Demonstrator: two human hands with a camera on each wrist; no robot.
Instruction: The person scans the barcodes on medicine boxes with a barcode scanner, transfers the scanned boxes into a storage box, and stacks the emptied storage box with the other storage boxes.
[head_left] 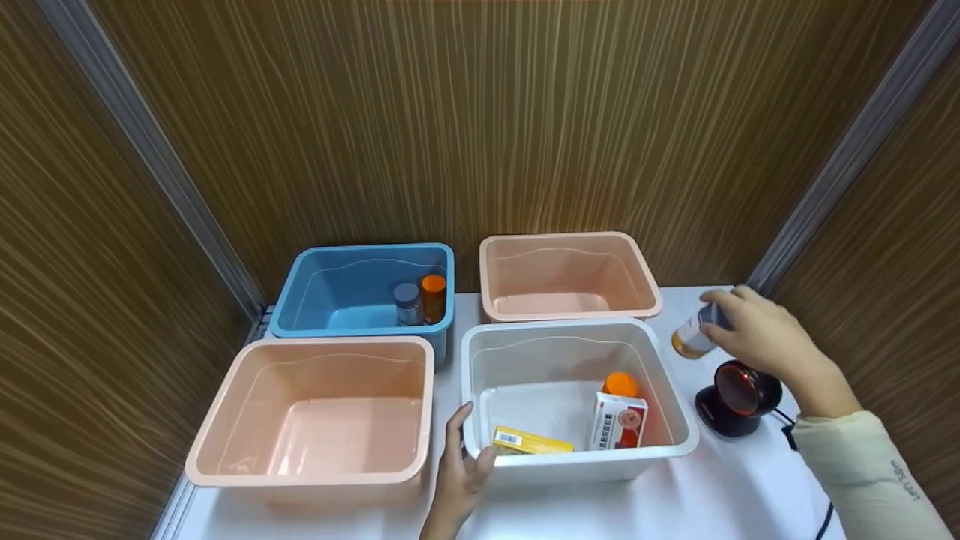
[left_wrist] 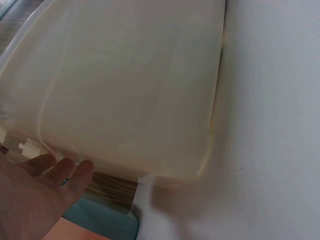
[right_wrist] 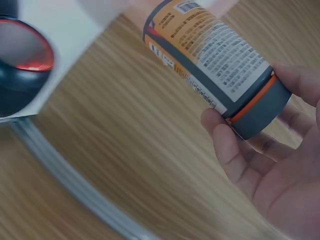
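My right hand (head_left: 765, 334) grips a bottle (head_left: 691, 337) by its dark grey cap. The bottle is tilted, and the right wrist view shows its orange and white printed label (right_wrist: 227, 55). A barcode scanner (head_left: 739, 397) on a stand, glowing red, sits just below this hand. At the front left corner of the white bin (head_left: 559, 469), my left hand (head_left: 457, 480) rests with fingers along the outside and the thumb by the front rim. Inside that bin are a yellow box (head_left: 531, 441), a white and red box (head_left: 619, 422) and an orange-capped bottle (head_left: 620, 384).
A blue bin (head_left: 360, 331) at the back left holds a grey-capped bottle (head_left: 408, 304) and an orange-capped bottle (head_left: 433, 298). One pink bin (head_left: 307, 480) stands at the front left, another pink bin (head_left: 570, 315) behind the white one. Wood-patterned walls (head_left: 465, 112) enclose the table.
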